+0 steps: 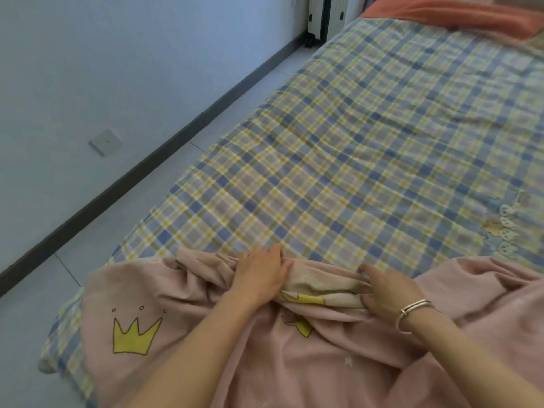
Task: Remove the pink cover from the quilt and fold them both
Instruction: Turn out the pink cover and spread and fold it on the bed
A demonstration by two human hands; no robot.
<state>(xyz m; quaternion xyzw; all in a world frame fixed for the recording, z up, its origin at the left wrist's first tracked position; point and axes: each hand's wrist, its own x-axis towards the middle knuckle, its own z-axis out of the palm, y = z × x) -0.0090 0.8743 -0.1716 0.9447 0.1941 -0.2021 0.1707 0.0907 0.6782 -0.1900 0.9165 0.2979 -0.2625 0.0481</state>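
Observation:
The pink cover (188,293), printed with yellow crowns, lies bunched across the near end of the bed. A paler, cream-coloured roll of fabric (321,287) shows at its far edge, between my hands; I cannot tell if this is the quilt or the cover's inside. My left hand (260,273) lies on the bunched edge with its fingers curled into the cloth. My right hand (385,293), with silver bangles on the wrist, grips the same rolled edge a little to the right.
A blue and yellow plaid sheet (353,136) covers the bed beyond the cover. An orange cloth (459,16) lies at the far end. Grey floor tiles (123,201) and a wall with a dark skirting board run along the left. Small white buttons (506,228) sit at the right.

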